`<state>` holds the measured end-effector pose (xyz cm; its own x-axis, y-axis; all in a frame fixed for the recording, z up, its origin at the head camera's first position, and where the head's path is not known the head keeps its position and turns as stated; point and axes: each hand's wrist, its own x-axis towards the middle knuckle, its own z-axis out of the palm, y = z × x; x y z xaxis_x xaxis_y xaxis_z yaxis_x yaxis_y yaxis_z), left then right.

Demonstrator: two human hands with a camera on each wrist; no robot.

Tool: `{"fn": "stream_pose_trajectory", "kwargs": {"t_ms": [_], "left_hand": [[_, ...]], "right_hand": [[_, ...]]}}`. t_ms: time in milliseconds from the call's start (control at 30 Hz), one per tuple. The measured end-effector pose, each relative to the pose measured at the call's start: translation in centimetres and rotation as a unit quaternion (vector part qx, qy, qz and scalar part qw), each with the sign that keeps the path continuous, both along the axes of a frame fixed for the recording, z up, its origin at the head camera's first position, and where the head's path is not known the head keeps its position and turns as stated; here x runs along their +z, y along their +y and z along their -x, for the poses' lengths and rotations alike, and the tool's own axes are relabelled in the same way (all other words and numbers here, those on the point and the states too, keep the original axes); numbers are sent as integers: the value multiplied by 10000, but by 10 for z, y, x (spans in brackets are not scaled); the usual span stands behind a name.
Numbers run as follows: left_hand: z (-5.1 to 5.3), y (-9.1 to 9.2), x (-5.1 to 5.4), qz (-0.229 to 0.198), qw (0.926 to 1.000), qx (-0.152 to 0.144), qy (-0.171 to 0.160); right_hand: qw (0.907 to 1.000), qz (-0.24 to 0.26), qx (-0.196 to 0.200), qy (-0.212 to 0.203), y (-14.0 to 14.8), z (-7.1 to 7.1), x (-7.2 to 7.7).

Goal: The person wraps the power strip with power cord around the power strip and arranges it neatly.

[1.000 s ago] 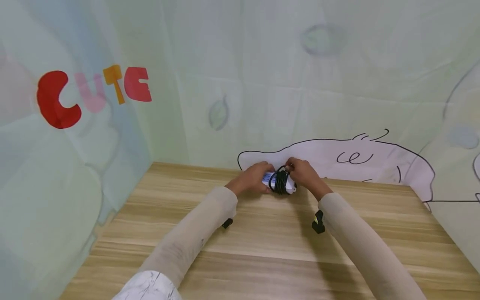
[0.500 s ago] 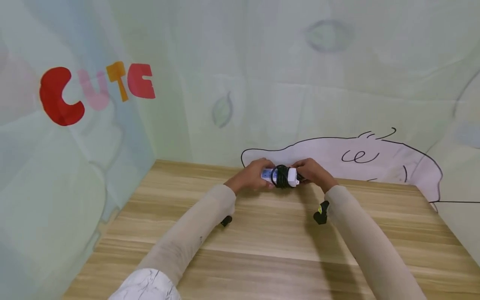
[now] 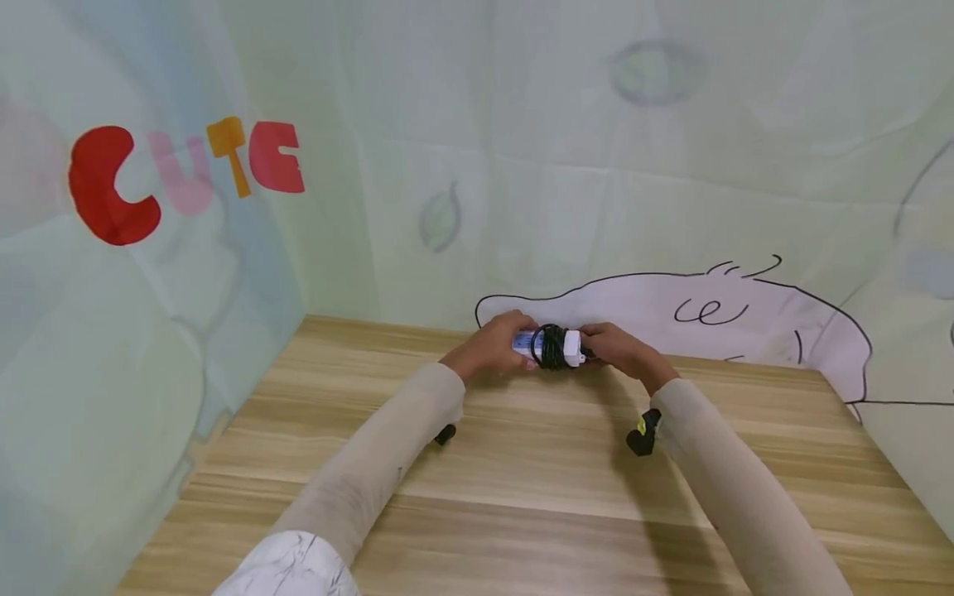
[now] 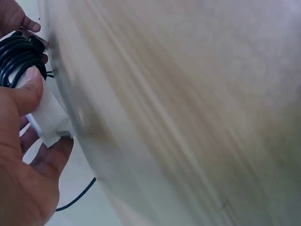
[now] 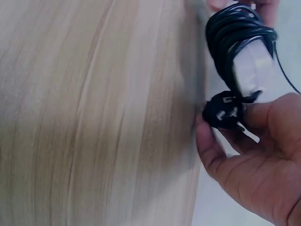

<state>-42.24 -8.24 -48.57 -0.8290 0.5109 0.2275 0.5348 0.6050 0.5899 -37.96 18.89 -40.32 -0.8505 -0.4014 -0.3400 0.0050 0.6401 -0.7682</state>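
Near the table's back edge, a white power strip [image 3: 572, 348] with a bluish label is held in front of the wall, its black cord [image 3: 553, 347] wound in several loops around its middle. My left hand [image 3: 493, 343] grips the strip's left end; in the left wrist view the thumb lies along the white casing [image 4: 48, 115] and fingers curl beneath. At the other end, my right hand [image 3: 628, 353] pinches the black plug [image 5: 225, 111], which hangs by the strip's end in the right wrist view. That plug is mostly hidden in the head view.
The wood-grain table [image 3: 522, 488] ends at a printed cloth wall [image 3: 417, 149] right behind the hands. Coloured letters mark the left wall. Small black devices sit at the wrists, one under the right sleeve [image 3: 643, 432]. A thin black cord [image 4: 77, 197] shows in the left wrist view.
My right hand has come down from the cord's top to the strip's right end, now at the plug. The strip has turned more level. Over the last half second both hands barely moved.
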Motion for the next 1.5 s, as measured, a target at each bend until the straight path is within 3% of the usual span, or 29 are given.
{"fn": "stream_pose_trajectory", "kwargs": {"t_ms": [100,200,333,433,667,900,1167,1500], "left_hand": [[1,-4,1,171,9998,88,88],[-3,-5,4,378,9991,180,-41],[-6,-6,6,533,9979,328,-163],[-7,-6,6,555,9977,385,-65],[-7,-8,6,722,9951,399,539],[-2,-12,-4,955,9922,475,652],[-1,-14,-4,1044,9909,473,710],[-2,-17,-4,1218,9898,341,649]], "right_hand": [[9997,31,66,-249,-5,0,1],[9984,179,-106,-517,-9,0,0],[9982,186,-349,-440,-14,-1,-2],[9988,2,-452,-203,-17,-2,-3],[9968,-465,-505,410,-15,-4,-4],[9882,-903,-239,1217,-15,-9,-8],[9700,-1232,-104,2092,-12,-13,-10],[9568,-1299,-81,2600,0,-20,-13]]}}
